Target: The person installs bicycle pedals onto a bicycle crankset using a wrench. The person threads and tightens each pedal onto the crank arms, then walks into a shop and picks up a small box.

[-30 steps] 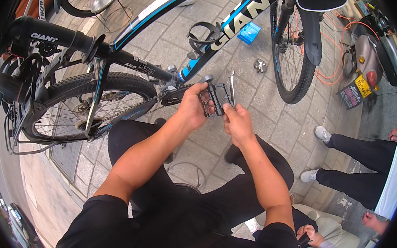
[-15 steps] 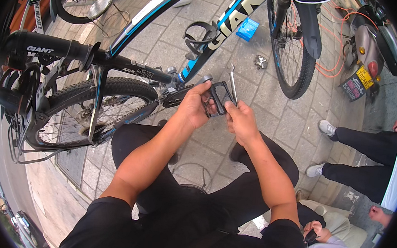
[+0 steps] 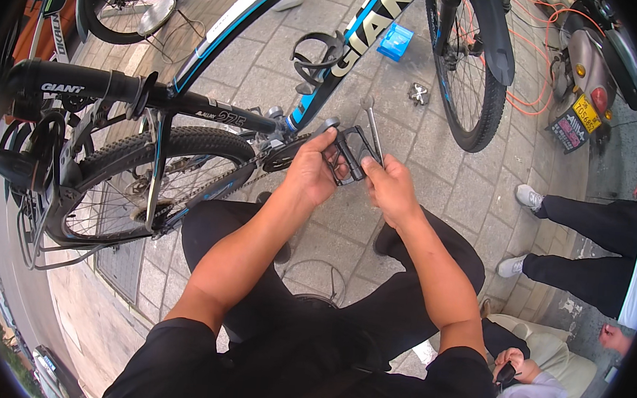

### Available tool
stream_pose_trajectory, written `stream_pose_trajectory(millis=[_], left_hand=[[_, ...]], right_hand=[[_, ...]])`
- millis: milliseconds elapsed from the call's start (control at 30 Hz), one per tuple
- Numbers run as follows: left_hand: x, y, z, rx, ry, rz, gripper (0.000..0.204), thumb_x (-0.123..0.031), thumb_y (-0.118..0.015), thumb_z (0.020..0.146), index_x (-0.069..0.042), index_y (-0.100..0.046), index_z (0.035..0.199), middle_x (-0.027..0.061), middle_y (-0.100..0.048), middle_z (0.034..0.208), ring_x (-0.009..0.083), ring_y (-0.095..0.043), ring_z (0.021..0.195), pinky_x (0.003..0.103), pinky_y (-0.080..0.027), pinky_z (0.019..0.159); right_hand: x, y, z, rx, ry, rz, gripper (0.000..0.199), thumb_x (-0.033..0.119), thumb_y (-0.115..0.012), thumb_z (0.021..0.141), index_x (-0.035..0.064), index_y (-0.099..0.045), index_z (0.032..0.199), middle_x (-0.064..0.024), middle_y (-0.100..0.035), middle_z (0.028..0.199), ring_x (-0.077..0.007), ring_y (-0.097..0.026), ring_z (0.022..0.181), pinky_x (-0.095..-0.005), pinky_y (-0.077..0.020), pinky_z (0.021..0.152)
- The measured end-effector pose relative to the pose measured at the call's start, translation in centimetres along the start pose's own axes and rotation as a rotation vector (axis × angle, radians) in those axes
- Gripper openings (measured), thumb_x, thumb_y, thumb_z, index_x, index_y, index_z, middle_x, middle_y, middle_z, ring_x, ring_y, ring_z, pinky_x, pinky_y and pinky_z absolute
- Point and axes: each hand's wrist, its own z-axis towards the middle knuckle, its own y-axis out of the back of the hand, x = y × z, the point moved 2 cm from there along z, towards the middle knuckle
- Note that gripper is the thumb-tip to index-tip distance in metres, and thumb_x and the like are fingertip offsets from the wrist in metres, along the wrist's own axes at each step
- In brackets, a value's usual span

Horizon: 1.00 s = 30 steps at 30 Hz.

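Note:
My left hand (image 3: 313, 170) is closed around one side of a black bicycle pedal (image 3: 349, 156), thumb on its upper edge. A silver wrench (image 3: 375, 129) points away from me out of my right hand (image 3: 394, 188), whose thumb and fingers pinch its near end close beside the pedal. Whether the right fingers also touch the pedal is hard to see. Just beyond my left hand is the crank area (image 3: 286, 156) of a black, white and blue bicycle (image 3: 318, 105), where a round grey end shows by my thumb.
Ahead on the paving lie a small metal-and-black part (image 3: 419, 94) and a blue box (image 3: 396, 42). The front wheel (image 3: 466, 83) stands to their right, near orange hose (image 3: 545, 60) and a parked scooter (image 3: 586, 78). People stand and crouch at right, including a trousered leg (image 3: 582, 220).
The wrench leans slightly further left at its far end. Both hands keep their grip, and the whole view has shifted a little.

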Motion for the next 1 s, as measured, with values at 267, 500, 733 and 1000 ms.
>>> stream_pose_trajectory(millis=[267, 500, 733, 1000], left_hand=[[-0.3, 0.2, -1.0, 0.053, 0.014, -0.065, 0.023, -0.032, -0.063, 0.102, -0.011, -0.065, 0.11, 0.0011, -0.07, 0.096, 0.0152, -0.056, 0.073, 0.032, -0.049, 0.064], [-0.3, 0.0, -0.5, 0.025, 0.015, -0.035, 0.02, -0.03, -0.064, 0.102, -0.011, -0.066, 0.103, 0.0019, -0.071, 0.088, 0.0154, -0.058, 0.07, 0.031, -0.049, 0.06], [-0.2, 0.4, 0.0, 0.072, 0.014, -0.05, 0.02, -0.03, -0.064, 0.103, -0.011, -0.066, 0.097, 0.0016, -0.069, 0.083, 0.0141, -0.057, 0.068, 0.029, -0.048, 0.058], [-0.4, -0.4, -1.0, 0.021, -0.017, -0.032, 0.016, -0.029, -0.062, 0.103, -0.013, -0.065, 0.102, 0.0001, -0.069, 0.086, 0.0135, -0.057, 0.067, 0.028, -0.048, 0.056]], right_hand=[[0.4, -0.4, -0.4, -0.008, -0.049, -0.034, 0.026, 0.024, -0.063, 0.106, 0.0075, -0.056, 0.087, 0.0033, -0.053, 0.071, -0.0053, -0.044, 0.06, -0.0261, -0.0343, 0.053], [-0.1, -0.1, 0.1, -0.033, 0.017, -0.106, 0.024, 0.028, -0.062, 0.106, 0.0097, -0.054, 0.093, 0.0028, -0.052, 0.072, -0.0047, -0.04, 0.054, -0.0244, -0.0277, 0.044], [-0.1, -0.2, -0.2, 0.009, -0.016, -0.063, 0.024, 0.029, -0.062, 0.106, 0.0095, -0.054, 0.093, 0.0021, -0.054, 0.073, -0.0043, -0.04, 0.054, -0.024, -0.0284, 0.044], [0.1, -0.1, 0.0, 0.016, 0.042, -0.11, 0.025, 0.029, -0.063, 0.106, 0.0095, -0.055, 0.093, 0.0013, -0.054, 0.074, -0.0045, -0.041, 0.054, -0.0243, -0.0304, 0.044]])
